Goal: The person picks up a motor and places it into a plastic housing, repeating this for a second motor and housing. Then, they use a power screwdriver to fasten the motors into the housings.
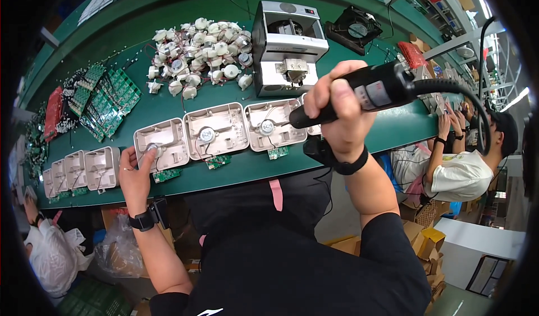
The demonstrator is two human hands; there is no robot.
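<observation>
My right hand (342, 105) is wrapped around a black electric screwdriver (373, 90), raised over the bench with its front end pointing left. That end is above the right side of an open white plastic housing (276, 126). My left hand (135, 173) grips the left edge of another white housing (171, 129), its thumb reaching inside against a small round motor (152, 147). Between these two stands a third housing (216, 122) with a silver motor (206, 134) inside. Green circuit boards (167, 175) hang on wires at their near edges.
A heap of white-capped motors (202, 55) lies behind the housings, beside a grey-white machine (289, 49) and a black fan (356, 28). Green circuit boards (109, 100) are piled at left, above more housings (102, 167). The screwdriver's cable (449, 86) arcs right, towards a co-worker (463, 167).
</observation>
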